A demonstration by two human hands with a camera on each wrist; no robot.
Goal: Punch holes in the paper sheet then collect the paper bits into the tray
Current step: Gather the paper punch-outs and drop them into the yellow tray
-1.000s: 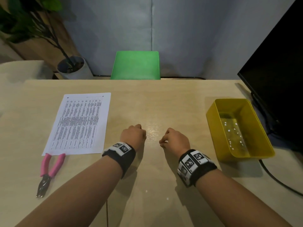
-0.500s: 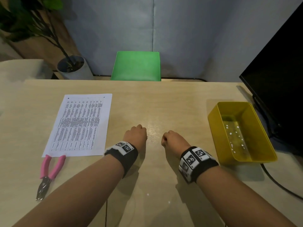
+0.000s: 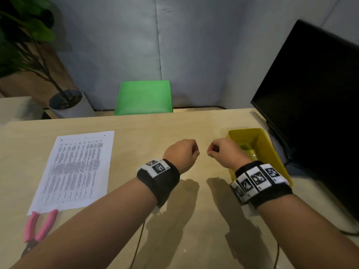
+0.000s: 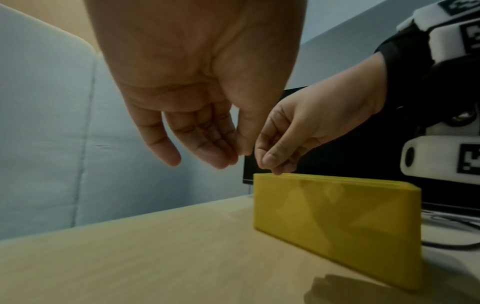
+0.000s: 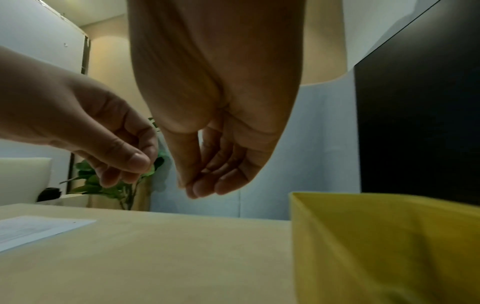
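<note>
Your left hand [image 3: 181,154] and your right hand [image 3: 223,152] hang side by side above the middle of the worktop [image 3: 174,129], close together but not touching, with their shadows on the wood beneath them. Your left grip is loose: in the left wrist view the fingers [image 4: 207,144] droop in a relaxed curl with the thumb lying against them, and nothing is held. Your right grip reads the same in the right wrist view, fingers [image 5: 221,176] loosely curled downward, thumb alongside, nothing between them. The paper sheet [image 3: 75,171], printed with columns of small text, lies flat on the left side of the worktop, well apart from both hands. Just below its near edge lies the hole punch [image 3: 37,230], a plier-type tool with pink handles that reach up to the sheet's lower left corner and may just touch it; its dark metal head points toward you. The yellow tray [image 3: 266,152] stands on the right side of the worktop, just beside your right hand and partly hidden behind your right wrist; most of its floor is covered, so you cannot tell how many paper bits lie inside. A black monitor [image 3: 310,113] stands to the right of the tray. Beyond the far edge of the worktop are a green chair [image 3: 144,98] and a potted plant [image 3: 64,101] at the left.
</note>
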